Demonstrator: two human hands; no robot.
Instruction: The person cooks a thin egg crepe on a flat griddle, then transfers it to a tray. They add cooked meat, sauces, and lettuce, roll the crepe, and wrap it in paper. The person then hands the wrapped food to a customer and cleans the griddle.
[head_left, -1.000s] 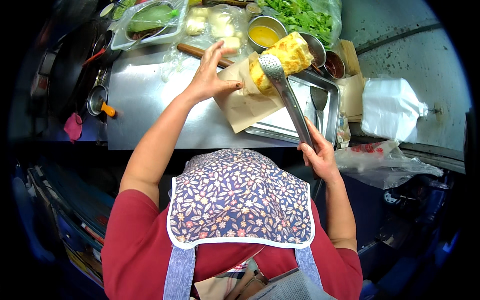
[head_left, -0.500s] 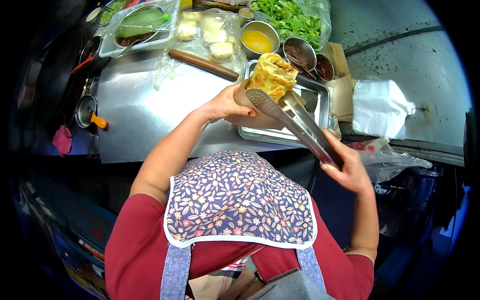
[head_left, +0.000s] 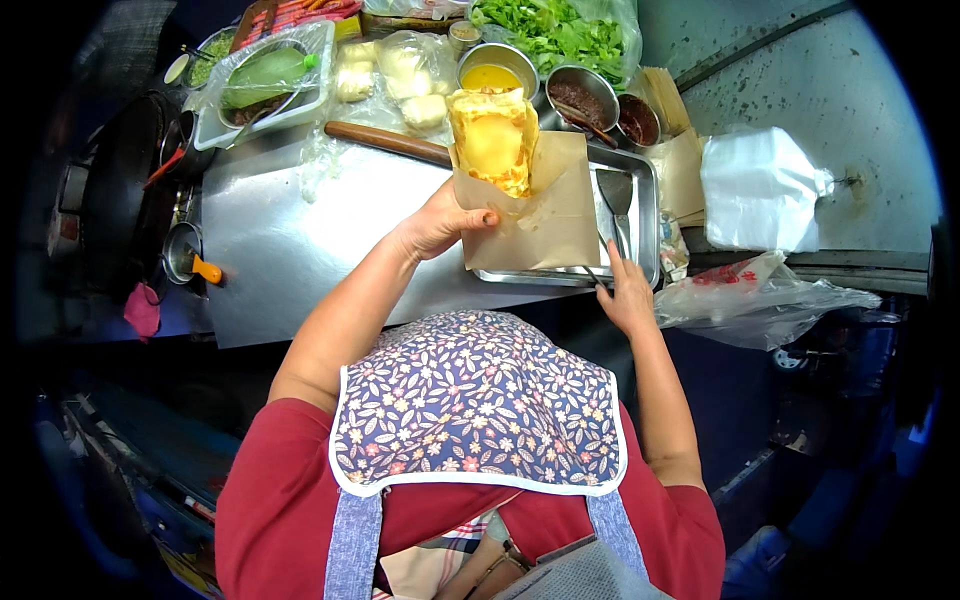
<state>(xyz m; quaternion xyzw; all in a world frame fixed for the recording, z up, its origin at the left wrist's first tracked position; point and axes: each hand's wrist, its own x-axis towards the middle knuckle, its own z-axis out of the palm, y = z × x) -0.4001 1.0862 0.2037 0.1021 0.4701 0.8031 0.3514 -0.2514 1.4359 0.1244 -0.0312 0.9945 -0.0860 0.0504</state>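
Flatbread [head_left: 493,145], golden and blotched with brown, stands folded into a thick slab at twelve o'clock, its lower part tucked in a paper sleeve [head_left: 548,215]. The paper is smooth, tan and squarish, with one large flap spreading toward three o'clock. The left hand [head_left: 445,222] grips the sleeve at its eight o'clock side, thumb pressed flat on the front; its other fingers are hidden behind the paper. The right hand [head_left: 630,292], at three o'clock in the view, has its index finger stretched toward the steel tray [head_left: 653,215] and its thumb set apart. A slim metal tool [head_left: 594,276] lies at the thumb, mostly covered by the sleeve, and I cannot tell whether the fingers pinch it.

Around the flatbread, a round metal bowl [head_left: 527,72] of yellow liquid sits at twelve o'clock, its near edge covered; a bowl of grainy brown paste [head_left: 582,98] at two; a smooth wooden rolling pin [head_left: 385,141] at nine, its far end out of sight behind the bread and hand. A flat-bladed spatula [head_left: 614,190] rests inside the tray, whose near-left portion the sleeve conceals. Crinkled leafy greens [head_left: 560,40] at one o'clock are cut off by the upper edge.
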